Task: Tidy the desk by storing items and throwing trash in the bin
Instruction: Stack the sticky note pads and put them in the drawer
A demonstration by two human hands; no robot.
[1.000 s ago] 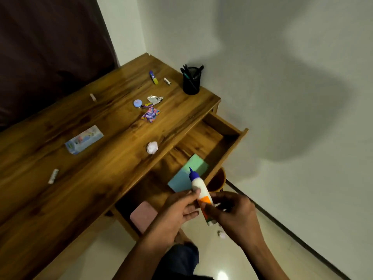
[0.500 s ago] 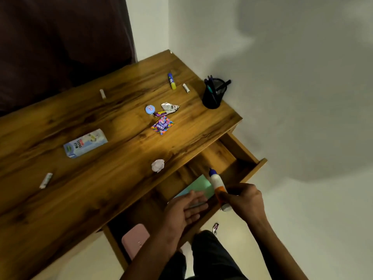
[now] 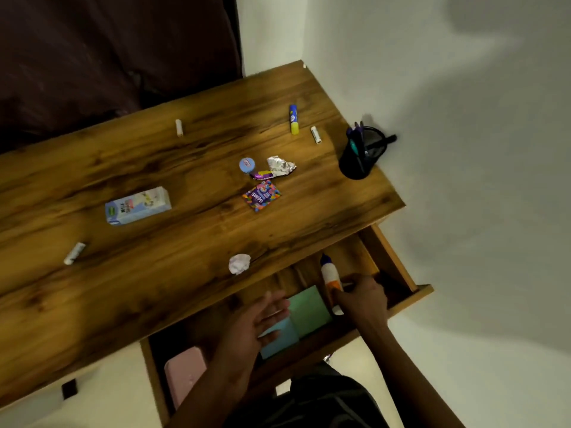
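I see the wooden table carrying a pen holder at its far right corner; left of that holder lie a glue stick, foil wrapper, candy packet, milk carton and crumpled paper.

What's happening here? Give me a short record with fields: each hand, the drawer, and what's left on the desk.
right hand: grips the glue bottle over the open drawer
left hand: open, above the blue pad in the drawer
drawer contents: blue pad, green pad, pink case
desk: carton, paper ball, candy wrapper, foil, glue stick, pen cup
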